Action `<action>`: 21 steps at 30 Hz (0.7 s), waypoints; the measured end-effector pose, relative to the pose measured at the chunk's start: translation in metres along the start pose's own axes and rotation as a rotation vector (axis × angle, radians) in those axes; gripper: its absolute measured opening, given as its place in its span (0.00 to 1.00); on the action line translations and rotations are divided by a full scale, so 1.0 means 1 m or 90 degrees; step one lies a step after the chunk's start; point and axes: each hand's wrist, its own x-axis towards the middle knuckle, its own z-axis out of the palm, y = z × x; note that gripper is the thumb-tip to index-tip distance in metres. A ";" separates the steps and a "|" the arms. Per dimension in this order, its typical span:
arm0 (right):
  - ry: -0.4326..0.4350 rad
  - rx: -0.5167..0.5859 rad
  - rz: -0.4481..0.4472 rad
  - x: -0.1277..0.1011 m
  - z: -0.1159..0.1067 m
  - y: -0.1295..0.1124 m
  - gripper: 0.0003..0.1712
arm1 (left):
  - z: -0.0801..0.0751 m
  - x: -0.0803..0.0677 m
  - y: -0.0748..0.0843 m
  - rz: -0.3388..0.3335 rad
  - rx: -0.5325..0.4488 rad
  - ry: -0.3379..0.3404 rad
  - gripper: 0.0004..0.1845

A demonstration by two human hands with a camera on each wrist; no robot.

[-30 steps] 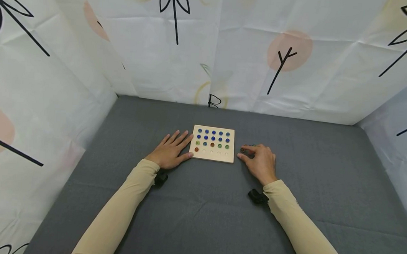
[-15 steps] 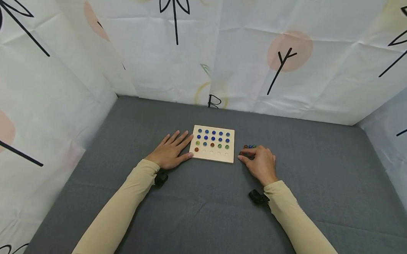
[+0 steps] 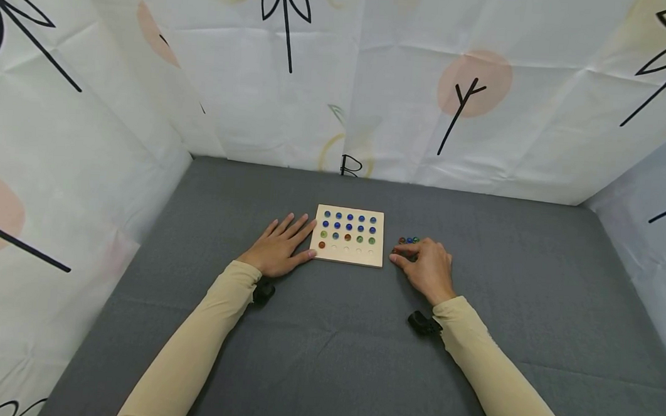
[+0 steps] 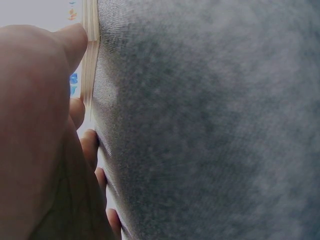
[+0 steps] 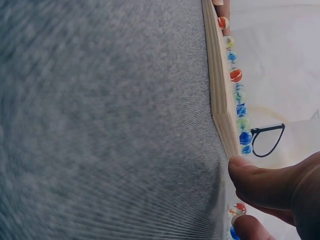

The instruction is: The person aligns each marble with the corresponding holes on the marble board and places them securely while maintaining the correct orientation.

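Note:
In the head view, a pale wooden board [image 3: 346, 259] with rows of round hollows lies flat on the grey cloth. Its upper hollows hold blue, green and reddish glass marbles; several front ones are bare. My left hand [image 3: 273, 250] lies spread beside the board, fingertips and thumb at its left edge. To the board's right, my right hand [image 3: 427, 267] pinches a small reddish marble [image 3: 395, 251] between thumb and forefinger, mostly covered by the fingers. Loose marbles [image 3: 409, 240] sit just beyond that forefinger. In the right wrist view, the thumb [image 5: 245, 172] hides the pinch point.
Grey cloth [image 3: 326, 346] covers the table. White patterned sheets [image 3: 396, 79] hang behind it and at both sides. A dark wrist camera [image 3: 423, 323] sits under the right cuff.
My right forefinger has come down toward the thumb, closing the gap around the reddish marble and uncovering the loose marbles behind. The left hand and the board have stayed put.

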 end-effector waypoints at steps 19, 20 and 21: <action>-0.002 -0.010 -0.067 -0.001 0.000 -0.025 0.14 | 0.002 0.002 -0.002 -0.007 0.006 -0.004 0.39; -0.003 -0.010 -0.070 -0.001 0.001 -0.027 0.14 | 0.003 0.003 -0.003 -0.008 0.009 -0.006 0.39; -0.003 -0.009 -0.072 -0.001 0.002 -0.028 0.14 | 0.005 0.004 -0.003 -0.009 0.007 -0.006 0.39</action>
